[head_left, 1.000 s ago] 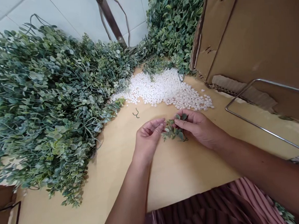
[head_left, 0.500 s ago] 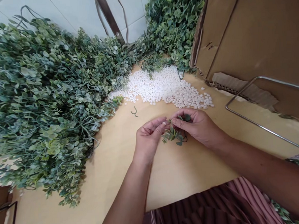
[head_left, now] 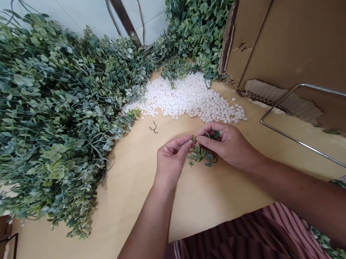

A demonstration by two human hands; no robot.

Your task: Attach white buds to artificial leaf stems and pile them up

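Above the tan tabletop [head_left: 134, 175], my right hand [head_left: 222, 142] pinches a small artificial leafy sprig [head_left: 200, 155] between thumb and fingers. Its green leaves hang below the fingertips, and two darker leaves poke out over the thumb. Touching the sprig's tip from the other side, my left hand [head_left: 174, 153] is closed in a pinch. A tiny white piece [head_left: 190, 142] shows at its fingertips, mostly hidden. Behind the hands lies a pile of small white plastic pieces [head_left: 179, 98]. A short bit of green stem [head_left: 153, 127] rests left of the pile.
A large heap of artificial greenery [head_left: 57, 105] covers the left side. More greenery [head_left: 202, 26] stands at the back, before the tiled wall. On the right are a cardboard box [head_left: 296, 40] with a torn edge and a bent metal wire frame [head_left: 293, 138].
Both hands have drawn slightly closer, with left fingertips now against the sprig's tip. The sprig has turned a little in my right hand. The whole view has shifted slightly.
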